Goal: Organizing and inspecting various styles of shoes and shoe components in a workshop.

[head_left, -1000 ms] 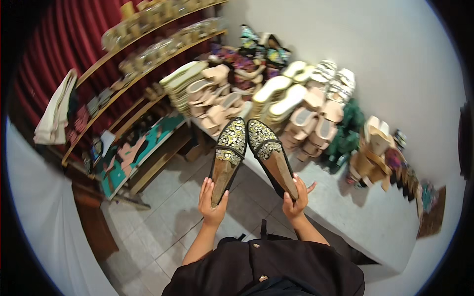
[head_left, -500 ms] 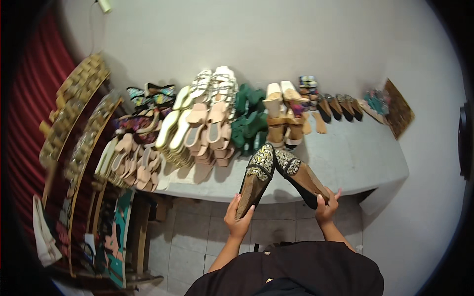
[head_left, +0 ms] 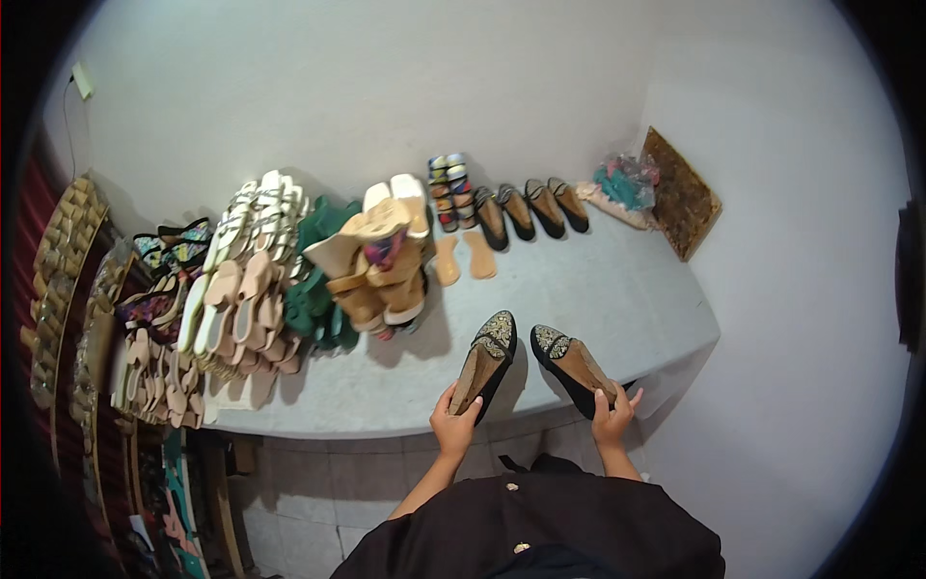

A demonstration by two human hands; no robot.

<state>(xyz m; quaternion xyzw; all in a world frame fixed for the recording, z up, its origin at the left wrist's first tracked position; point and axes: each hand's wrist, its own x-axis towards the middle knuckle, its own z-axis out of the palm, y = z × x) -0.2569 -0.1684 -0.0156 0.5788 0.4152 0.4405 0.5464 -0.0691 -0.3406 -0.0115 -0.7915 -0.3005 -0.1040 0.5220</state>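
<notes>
Left hand (head_left: 453,423) grips the heel of the left black flat (head_left: 485,362); right hand (head_left: 612,417) grips the right black flat (head_left: 573,365), both over the tabletop (head_left: 617,289) front edge. Likely light, flexible (embroidered toes; hold heels).

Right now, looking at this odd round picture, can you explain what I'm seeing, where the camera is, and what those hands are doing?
The picture comes from a wide fisheye camera worn on a person's head and looking down, so straight edges bend and the corners go dark. The dark clothing at the bottom is the wearer's own body, and no machine is involved. The left hand grips the heel of one black embroidered flat shoe, and the right hand grips its mate. Both shoes point away over a grey table against a white wall. On the table lie stacked pale sandals, green footwear, tan wedge sandals and a row of dark flats. Shelves with more footwear stand on the left.
</notes>
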